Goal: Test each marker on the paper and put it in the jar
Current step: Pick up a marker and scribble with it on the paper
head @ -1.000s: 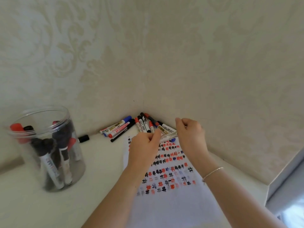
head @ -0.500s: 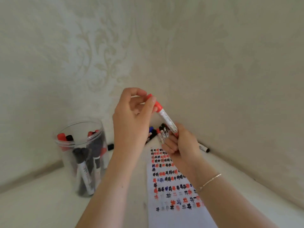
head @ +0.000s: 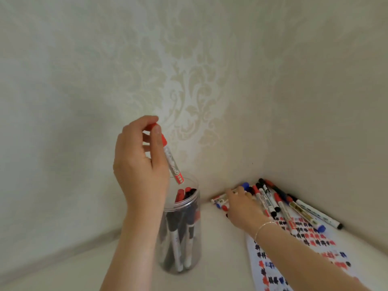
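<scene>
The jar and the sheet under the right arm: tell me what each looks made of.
The jar looks like clear, glossy plastic: the markers inside show through its wall, and the rim is thin; glass cannot be ruled out. The sheet looks like plain matte white paper: it lies thin and flat and carries rows of red, black and blue ink marks.

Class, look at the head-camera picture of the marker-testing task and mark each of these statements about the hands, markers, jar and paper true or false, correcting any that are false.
1. The left hand holds a red-capped marker above the jar. True.
2. The jar is empty. False: it already holds several markers, red and black caps showing.
3. The right hand reaches to the pile of loose markers in the corner. True.
4. The paper is blank. False: it carries rows of red, black and blue test marks.
5. The held marker's cap is off. False: the red cap is on, in the left hand's grip.
</scene>
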Action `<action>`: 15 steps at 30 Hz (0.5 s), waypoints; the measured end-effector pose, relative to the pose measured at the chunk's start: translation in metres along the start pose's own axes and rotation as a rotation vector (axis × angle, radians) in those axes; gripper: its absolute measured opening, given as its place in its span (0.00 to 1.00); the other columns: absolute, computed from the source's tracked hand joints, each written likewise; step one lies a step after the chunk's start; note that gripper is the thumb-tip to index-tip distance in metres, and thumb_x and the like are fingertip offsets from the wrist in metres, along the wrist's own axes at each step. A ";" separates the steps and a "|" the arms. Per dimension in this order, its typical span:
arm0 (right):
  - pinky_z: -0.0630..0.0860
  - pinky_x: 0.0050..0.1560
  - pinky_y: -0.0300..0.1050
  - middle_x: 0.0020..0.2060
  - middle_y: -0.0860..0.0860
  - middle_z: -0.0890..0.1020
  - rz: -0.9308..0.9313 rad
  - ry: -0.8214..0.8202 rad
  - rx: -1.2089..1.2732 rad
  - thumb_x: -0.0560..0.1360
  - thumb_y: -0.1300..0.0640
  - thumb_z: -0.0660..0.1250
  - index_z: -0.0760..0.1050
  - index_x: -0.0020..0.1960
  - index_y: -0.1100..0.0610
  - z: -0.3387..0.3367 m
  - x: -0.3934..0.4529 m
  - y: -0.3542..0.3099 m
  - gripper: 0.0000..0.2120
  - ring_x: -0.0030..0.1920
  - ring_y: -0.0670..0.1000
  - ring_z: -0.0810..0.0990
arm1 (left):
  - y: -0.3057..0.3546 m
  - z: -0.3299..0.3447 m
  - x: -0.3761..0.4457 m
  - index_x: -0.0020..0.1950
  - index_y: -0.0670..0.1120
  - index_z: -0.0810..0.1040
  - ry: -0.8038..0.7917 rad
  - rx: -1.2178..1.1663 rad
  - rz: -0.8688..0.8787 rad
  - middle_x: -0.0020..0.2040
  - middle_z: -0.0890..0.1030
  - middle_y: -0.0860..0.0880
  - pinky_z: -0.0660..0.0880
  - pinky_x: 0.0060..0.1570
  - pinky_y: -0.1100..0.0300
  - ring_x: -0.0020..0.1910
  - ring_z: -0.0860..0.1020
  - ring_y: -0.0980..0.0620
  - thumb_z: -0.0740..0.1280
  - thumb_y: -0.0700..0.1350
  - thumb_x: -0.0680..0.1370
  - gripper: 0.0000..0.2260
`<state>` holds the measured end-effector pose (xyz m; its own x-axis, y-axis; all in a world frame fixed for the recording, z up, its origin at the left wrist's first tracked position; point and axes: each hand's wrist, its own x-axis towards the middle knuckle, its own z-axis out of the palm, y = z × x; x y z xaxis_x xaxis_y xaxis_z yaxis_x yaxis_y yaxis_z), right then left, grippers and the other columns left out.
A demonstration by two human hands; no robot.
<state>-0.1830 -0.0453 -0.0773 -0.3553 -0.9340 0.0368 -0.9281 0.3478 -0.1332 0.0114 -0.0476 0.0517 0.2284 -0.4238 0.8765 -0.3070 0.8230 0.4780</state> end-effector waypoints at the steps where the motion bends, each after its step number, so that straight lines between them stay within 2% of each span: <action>1: 0.68 0.64 0.52 0.72 0.61 0.59 -0.013 -0.021 -0.037 0.78 0.61 0.58 0.58 0.73 0.56 0.007 0.004 0.001 0.24 0.70 0.62 0.63 | -0.003 0.001 -0.002 0.55 0.46 0.77 -0.052 0.041 0.009 0.43 0.79 0.50 0.77 0.42 0.57 0.43 0.77 0.56 0.60 0.44 0.81 0.07; 4: 0.72 0.58 0.50 0.72 0.61 0.61 -0.055 -0.004 -0.100 0.78 0.64 0.57 0.60 0.72 0.56 0.016 0.010 0.001 0.23 0.66 0.60 0.69 | -0.007 0.002 -0.005 0.54 0.49 0.76 -0.184 0.130 0.033 0.41 0.79 0.54 0.78 0.40 0.49 0.42 0.78 0.53 0.60 0.46 0.80 0.06; 6: 0.72 0.56 0.48 0.69 0.59 0.64 -0.071 0.034 -0.130 0.77 0.65 0.58 0.60 0.71 0.57 0.017 0.012 0.001 0.23 0.65 0.58 0.70 | -0.007 0.003 -0.003 0.53 0.51 0.75 -0.229 0.178 0.062 0.41 0.79 0.56 0.77 0.39 0.50 0.41 0.78 0.54 0.61 0.46 0.81 0.05; 10: 0.69 0.60 0.49 0.66 0.56 0.68 -0.123 0.082 -0.184 0.77 0.67 0.58 0.63 0.69 0.57 0.017 0.015 0.000 0.21 0.65 0.57 0.69 | -0.005 0.005 0.003 0.53 0.51 0.75 -0.288 0.240 0.107 0.43 0.79 0.56 0.74 0.37 0.57 0.38 0.77 0.54 0.60 0.47 0.80 0.05; 15: 0.71 0.55 0.47 0.63 0.55 0.70 -0.191 0.052 -0.212 0.77 0.66 0.56 0.70 0.65 0.58 0.015 0.016 0.002 0.17 0.62 0.57 0.71 | -0.007 0.010 0.004 0.54 0.47 0.76 -0.315 0.139 0.153 0.48 0.79 0.53 0.79 0.36 0.50 0.40 0.79 0.55 0.61 0.44 0.81 0.06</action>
<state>-0.1892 -0.0609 -0.0917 -0.1723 -0.9807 0.0927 -0.9793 0.1807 0.0908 0.0055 -0.0586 0.0519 -0.1183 -0.4135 0.9028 -0.4434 0.8355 0.3246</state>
